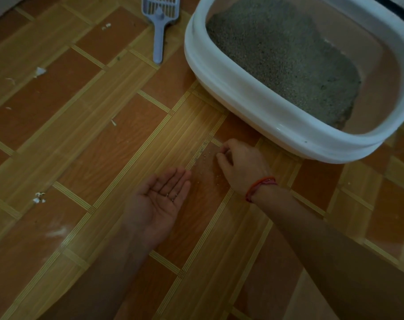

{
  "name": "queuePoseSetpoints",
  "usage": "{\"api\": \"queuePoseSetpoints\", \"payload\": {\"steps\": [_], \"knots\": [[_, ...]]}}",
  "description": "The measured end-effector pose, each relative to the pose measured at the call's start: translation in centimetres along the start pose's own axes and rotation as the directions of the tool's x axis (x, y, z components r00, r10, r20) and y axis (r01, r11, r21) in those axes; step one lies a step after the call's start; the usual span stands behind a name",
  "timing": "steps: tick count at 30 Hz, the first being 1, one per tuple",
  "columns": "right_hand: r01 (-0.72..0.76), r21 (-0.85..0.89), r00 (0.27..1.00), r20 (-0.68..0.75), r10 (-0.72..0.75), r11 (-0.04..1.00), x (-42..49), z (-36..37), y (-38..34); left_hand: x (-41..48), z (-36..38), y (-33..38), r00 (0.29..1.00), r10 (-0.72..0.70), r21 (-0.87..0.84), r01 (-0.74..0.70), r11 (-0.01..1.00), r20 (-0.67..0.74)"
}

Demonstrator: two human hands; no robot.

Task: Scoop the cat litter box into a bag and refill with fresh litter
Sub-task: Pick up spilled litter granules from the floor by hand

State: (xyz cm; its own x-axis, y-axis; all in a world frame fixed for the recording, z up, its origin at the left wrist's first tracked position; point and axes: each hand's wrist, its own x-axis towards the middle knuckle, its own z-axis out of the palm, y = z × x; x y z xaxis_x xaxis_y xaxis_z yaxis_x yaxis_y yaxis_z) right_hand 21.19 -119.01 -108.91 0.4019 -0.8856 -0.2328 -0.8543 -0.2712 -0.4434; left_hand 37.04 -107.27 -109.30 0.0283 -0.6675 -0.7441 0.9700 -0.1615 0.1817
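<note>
A white litter box [238,88] stands on the floor at the upper right, partly filled with grey litter [281,54] heaped toward its left side. A blue-grey slotted scoop [159,26] lies on the floor left of the box. Spilled litter grains [205,158] are scattered on the floor in front of the box. My left hand [159,199] lies palm up and flat beside them. My right hand [240,165], with a red thread on the wrist, has its fingers curled down onto the floor at the grains; whether it pinches any is too small to tell.
White scraps [38,71] and bits of debris [38,197] lie scattered on the wood-patterned floor [92,135] at the left. A pale smear [58,232] marks the floor near my left forearm.
</note>
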Motion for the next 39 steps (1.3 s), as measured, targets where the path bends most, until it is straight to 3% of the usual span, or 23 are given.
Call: {"api": "queuePoseSetpoints", "payload": {"steps": [6,13,21,25,30,39], "knots": [[0.171,0.201,0.984,0.003,-0.176,0.965,-4.7,0.6,-5.3,0.2,-0.5,-0.4,0.999,-0.020,0.040,0.018,0.999,0.048],[0.210,0.263,0.971,0.059,-0.233,0.942,-6.5,2.0,-6.7,0.1,-0.9,-0.5,0.996,-0.072,0.103,0.066,0.992,0.056],[0.281,0.238,0.954,0.037,-0.298,0.930,-6.3,1.7,-6.8,-0.2,-0.4,-0.3,0.997,-0.044,0.038,0.042,0.998,0.068],[0.190,0.222,0.981,-0.087,-0.175,0.956,-4.4,0.5,-4.8,-0.1,-0.4,-0.1,0.999,-0.003,0.006,0.003,1.000,0.039],[0.012,0.109,0.997,-0.071,-0.004,0.994,-0.7,0.2,-1.1,-0.4,-0.1,0.1,1.000,0.019,0.016,-0.018,1.000,-0.007],[0.035,0.058,0.998,-0.057,-0.032,0.998,1.5,0.7,-0.2,-0.4,0.3,0.4,1.000,0.010,0.026,-0.009,1.000,-0.030]]}}
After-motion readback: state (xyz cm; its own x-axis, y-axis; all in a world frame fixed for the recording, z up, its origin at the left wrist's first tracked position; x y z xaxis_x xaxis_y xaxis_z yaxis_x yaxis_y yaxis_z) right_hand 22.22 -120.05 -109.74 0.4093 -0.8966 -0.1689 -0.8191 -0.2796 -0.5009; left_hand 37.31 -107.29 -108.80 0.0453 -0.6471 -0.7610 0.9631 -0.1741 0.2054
